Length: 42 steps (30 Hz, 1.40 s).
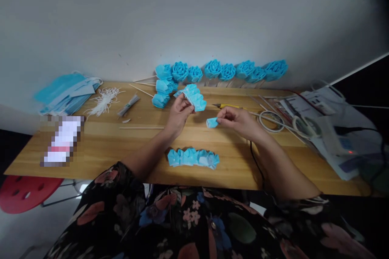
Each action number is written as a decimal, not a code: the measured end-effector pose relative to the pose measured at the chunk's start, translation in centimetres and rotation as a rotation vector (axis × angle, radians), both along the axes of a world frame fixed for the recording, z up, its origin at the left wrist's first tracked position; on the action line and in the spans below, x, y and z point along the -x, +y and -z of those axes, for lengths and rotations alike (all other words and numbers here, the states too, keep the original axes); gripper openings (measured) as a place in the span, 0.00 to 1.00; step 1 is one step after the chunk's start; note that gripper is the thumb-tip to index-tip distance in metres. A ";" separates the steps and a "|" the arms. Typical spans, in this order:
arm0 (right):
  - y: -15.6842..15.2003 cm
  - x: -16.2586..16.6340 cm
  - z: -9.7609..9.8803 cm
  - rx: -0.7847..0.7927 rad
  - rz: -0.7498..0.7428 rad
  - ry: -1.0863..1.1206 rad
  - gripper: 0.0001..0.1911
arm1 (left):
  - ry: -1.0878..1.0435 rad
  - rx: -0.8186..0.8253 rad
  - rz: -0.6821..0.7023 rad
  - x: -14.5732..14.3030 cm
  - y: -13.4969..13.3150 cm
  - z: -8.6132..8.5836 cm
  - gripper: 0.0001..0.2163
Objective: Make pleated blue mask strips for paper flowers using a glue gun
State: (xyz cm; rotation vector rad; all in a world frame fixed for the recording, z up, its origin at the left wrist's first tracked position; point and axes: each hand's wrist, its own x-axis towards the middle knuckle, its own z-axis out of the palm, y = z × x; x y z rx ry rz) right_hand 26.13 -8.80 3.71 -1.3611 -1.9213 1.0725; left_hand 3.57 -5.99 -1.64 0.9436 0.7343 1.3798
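My left hand (178,116) pinches a strip of folded light-blue petals (194,96), which fans out above the fingers. Between the thumb and fingers of my right hand (238,121) is a small rolled piece of blue material (212,122). The two held pieces are apart from each other. On the table in front of me lies another row of folded blue petals (193,158), touched by neither hand. Finished-looking blue flowers (179,71) stand in a line along the wall, several of them on sticks. A yellow soldering-iron-like tool (226,106) lies behind my right hand.
A stack of blue face masks (71,93), white ear loops (106,100) and a bundle of thin wires (128,105) lie left. A pixelated phone-like object (62,141) is nearer. Right are tape rolls (271,121), papers (337,166) and a white device (337,135). A red stool (28,194) stands below.
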 end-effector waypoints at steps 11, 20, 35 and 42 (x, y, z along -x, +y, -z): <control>0.4 1.8 1.3 -0.094 0.147 0.303 0.18 | 0.006 -0.057 0.026 -0.1 -0.2 0.1 0.26; 0.1 2.0 1.1 -0.102 0.191 0.273 0.21 | 0.081 -0.078 0.044 -0.4 -0.6 0.7 0.30; 0.0 2.7 1.7 -0.131 0.242 0.274 0.22 | 0.072 -0.080 0.066 -0.6 -1.1 0.4 0.30; 0.1 2.7 1.9 -0.115 0.232 0.300 0.24 | 0.059 -0.069 0.095 -0.7 -1.2 0.3 0.30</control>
